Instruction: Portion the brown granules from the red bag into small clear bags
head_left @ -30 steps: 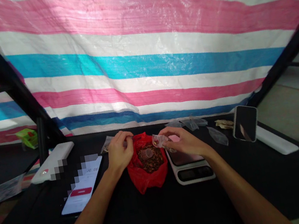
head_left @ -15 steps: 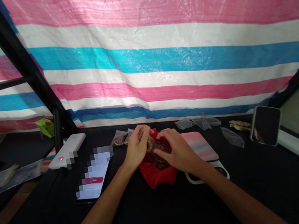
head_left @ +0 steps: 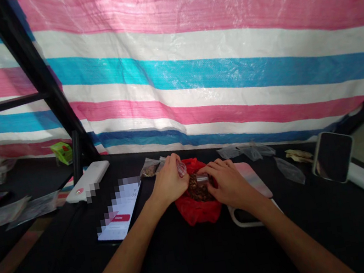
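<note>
left hand (head_left: 170, 182): clear pouch (head_left: 181, 168) | right hand (head_left: 226, 184): small cup (head_left: 202, 179) in red bag (head_left: 197, 208)

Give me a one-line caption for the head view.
Left hand pinches a clear bag while right hand holds a small cup in the red bag beside a scale.

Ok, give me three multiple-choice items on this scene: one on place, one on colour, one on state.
1. Where is the lit smartphone?
A. Left of the red plastic bag
B. On the scale
C. Behind the bag

2. What colour is the tabletop?
A. White
B. Black
C. Green

3. What does the right hand hold?
A. Nothing
B. A phone
C. A small clear cup

A: the lit smartphone lies left of the red plastic bag.
B: the tabletop is black.
C: the right hand pinches a small clear cup over the brown pieces, while the left hand grips a clear pouch.
</note>
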The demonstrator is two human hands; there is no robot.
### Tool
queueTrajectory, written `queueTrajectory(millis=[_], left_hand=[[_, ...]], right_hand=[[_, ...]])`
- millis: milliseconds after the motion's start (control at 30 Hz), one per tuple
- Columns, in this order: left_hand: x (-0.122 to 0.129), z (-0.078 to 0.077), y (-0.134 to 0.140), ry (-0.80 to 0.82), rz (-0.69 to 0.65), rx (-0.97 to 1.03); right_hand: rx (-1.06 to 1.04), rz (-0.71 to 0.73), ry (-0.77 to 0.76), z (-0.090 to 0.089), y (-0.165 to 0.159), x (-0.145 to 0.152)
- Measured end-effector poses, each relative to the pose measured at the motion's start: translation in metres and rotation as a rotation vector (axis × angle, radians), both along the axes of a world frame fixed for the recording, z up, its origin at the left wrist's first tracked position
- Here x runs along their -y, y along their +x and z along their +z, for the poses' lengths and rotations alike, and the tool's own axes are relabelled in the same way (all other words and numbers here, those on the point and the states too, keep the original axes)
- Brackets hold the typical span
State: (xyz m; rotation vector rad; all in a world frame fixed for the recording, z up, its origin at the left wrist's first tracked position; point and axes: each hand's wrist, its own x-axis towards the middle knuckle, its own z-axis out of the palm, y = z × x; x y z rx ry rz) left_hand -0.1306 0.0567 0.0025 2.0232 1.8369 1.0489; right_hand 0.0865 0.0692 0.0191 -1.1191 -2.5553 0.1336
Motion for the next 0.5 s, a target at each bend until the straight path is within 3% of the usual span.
queueTrajectory(millis=[100, 233, 367, 500], left_hand=[[-0.001, -0.009, 0.001, -0.083, -0.085, -0.018], [-0.006, -0.017, 0.003, -0.135, -0.224, 0.245], [-0.012, -0.019, 0.006, -0.106, -0.226, 0.543], [-0.015, -0.018, 0.006, -0.088, -0.185, 0.640]], right_hand=[[-0.031, 0.040, -0.019, -0.001, -0.002, 0.001], [-0.048, 0.047, -0.037, -0.004, -0.004, 0.001], [-0.093, 0.033, -0.086, -0.009, -0.004, 0.000], [-0.148, 0.015, -0.126, -0.011, -0.008, 0.001]])
